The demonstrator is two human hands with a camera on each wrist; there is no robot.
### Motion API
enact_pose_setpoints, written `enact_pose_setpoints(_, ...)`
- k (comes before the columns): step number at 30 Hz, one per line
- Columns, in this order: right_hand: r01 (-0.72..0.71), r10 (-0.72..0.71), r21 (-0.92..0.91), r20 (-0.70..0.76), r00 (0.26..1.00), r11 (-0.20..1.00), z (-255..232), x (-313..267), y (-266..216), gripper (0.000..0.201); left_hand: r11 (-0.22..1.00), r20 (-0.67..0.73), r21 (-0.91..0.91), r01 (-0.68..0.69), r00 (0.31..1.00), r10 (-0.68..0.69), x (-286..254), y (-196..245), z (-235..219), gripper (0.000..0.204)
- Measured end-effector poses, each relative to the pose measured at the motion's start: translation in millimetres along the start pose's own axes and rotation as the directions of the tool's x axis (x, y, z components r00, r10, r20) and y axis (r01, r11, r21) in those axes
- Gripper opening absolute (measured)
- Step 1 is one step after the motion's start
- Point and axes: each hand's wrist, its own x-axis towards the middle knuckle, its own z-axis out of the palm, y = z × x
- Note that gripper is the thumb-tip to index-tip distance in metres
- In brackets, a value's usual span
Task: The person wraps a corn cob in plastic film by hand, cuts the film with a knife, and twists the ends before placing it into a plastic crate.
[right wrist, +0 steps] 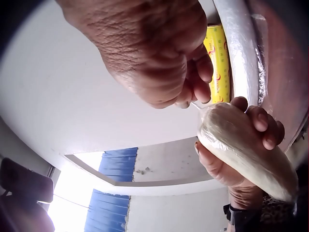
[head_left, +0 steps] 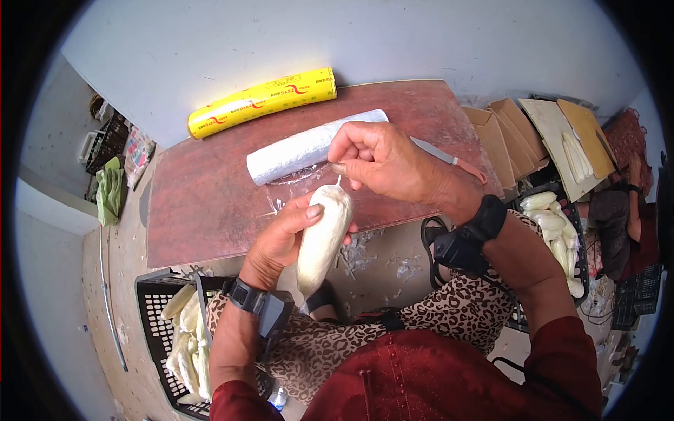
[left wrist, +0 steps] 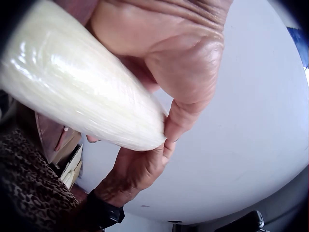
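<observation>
A pale, elongated vegetable [head_left: 324, 242] wrapped in clear cling film stands nearly upright over the table's front edge, its kind hidden by the film. My left hand [head_left: 281, 235] grips it round the upper part, thumb on the near side and fingertips showing past the far side. Above its top, my right hand [head_left: 393, 165] pinches the thin twisted tail of film between thumb and fingers. The right wrist view shows that tail [right wrist: 195, 105] stretched from the vegetable's end to the fingertips. A white roll of cling film [head_left: 309, 147] lies just behind the hands.
On the reddish table [head_left: 189, 203] lie a yellow printed roll [head_left: 263, 104] and a knife with a pink handle [head_left: 470, 170]. Black crates with pale vegetables stand at left [head_left: 158, 330] and right [head_left: 579, 259]. Cardboard boxes [head_left: 516, 137] and another person [head_left: 621, 224] are farther right.
</observation>
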Motion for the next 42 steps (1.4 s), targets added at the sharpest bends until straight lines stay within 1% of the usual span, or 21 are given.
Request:
enact_pose_setpoints(3,0.052,-0.052,-0.101,0.006,0.999,0.994,-2.8,1.8,3.1,0.011,1.000,-0.007,0.030,0.006,1.000,-0.006,-0.8,0.0,-0.7,0.053)
enact_pose_setpoints(6,-0.006,0.011,-0.114,0.045,0.999,0.993,-5.9,-0.8,-6.6,0.013,0.999,-0.015,0.034,0.000,1.000,0.000,-0.5,-1.0,-1.7,0.053)
enact_pose_setpoints(9,0.024,-0.008,-0.177,0.087,0.996,0.984,-4.6,-3.4,-12.9,0.014,0.998,-0.035,0.070,-0.008,0.999,0.010,0.0,-0.1,-1.1,0.053)
enact_pose_setpoints(12,-0.052,0.067,-0.092,0.167,0.984,0.994,-1.2,-7.1,-22.5,0.015,0.994,-0.044,0.105,0.003,0.999,0.002,0.5,-1.5,0.6,0.053)
enact_pose_setpoints(15,-0.043,0.057,-0.081,0.187,0.981,0.996,1.4,-9.0,-23.1,0.015,0.977,-0.088,0.212,0.024,0.996,-0.005,-0.1,-1.7,7.1,0.060)
enact_pose_setpoints(18,0.013,0.015,-0.136,0.207,0.978,0.991,0.1,-8.4,-15.3,0.015,0.974,-0.096,0.219,0.065,0.994,-0.045,-1.6,-1.2,6.4,0.059)
enact_pose_setpoints(21,0.018,0.018,-0.231,0.154,0.988,0.973,1.3,-8.7,-18.3,0.013,0.966,-0.077,0.243,0.091,0.994,-0.074,-2.2,-0.6,5.9,0.058)
enact_pose_setpoints(24,0.043,-0.028,-0.235,0.068,0.997,0.971,4.4,-7.9,-9.1,0.011,0.967,-0.042,0.239,0.082,0.996,-0.074,-2.2,-1.7,3.6,0.059)
enact_pose_setpoints(27,0.035,-0.035,-0.242,0.002,0.999,0.970,6.0,-4.9,-1.5,0.012,0.992,-0.013,0.120,0.041,0.999,-0.040,-2.4,-2.6,3.3,0.046)
enact_pose_setpoints(30,0.036,-0.046,-0.252,-0.034,0.998,0.967,6.4,-3.8,0.3,0.011,0.994,-0.016,0.109,0.019,1.000,-0.017,-1.9,-1.7,0.9,0.047)
enact_pose_setpoints(33,0.017,-0.023,-0.247,-0.020,1.000,0.969,4.7,-1.5,2.2,0.011,0.993,-0.049,0.117,-0.006,0.999,0.012,-1.7,-1.4,0.2,0.050)
enact_pose_setpoints(36,0.035,-0.031,-0.245,0.016,0.999,0.969,2.7,-2.4,3.0,0.012,0.992,-0.062,0.126,-0.006,0.998,0.014,-2.4,-1.4,1.1,0.053)
enact_pose_setpoints(39,0.005,0.003,-0.170,0.045,0.999,0.985,2.4,-3.6,0.8,0.014,0.980,-0.104,0.200,0.000,0.994,0.021,-2.3,-1.0,3.6,0.066)
enact_pose_setpoints(42,0.001,0.008,-0.123,0.073,0.997,0.992,2.5,-4.7,-2.4,0.015,0.979,-0.094,0.203,-0.003,0.995,0.023,-1.5,-1.3,1.9,0.066)
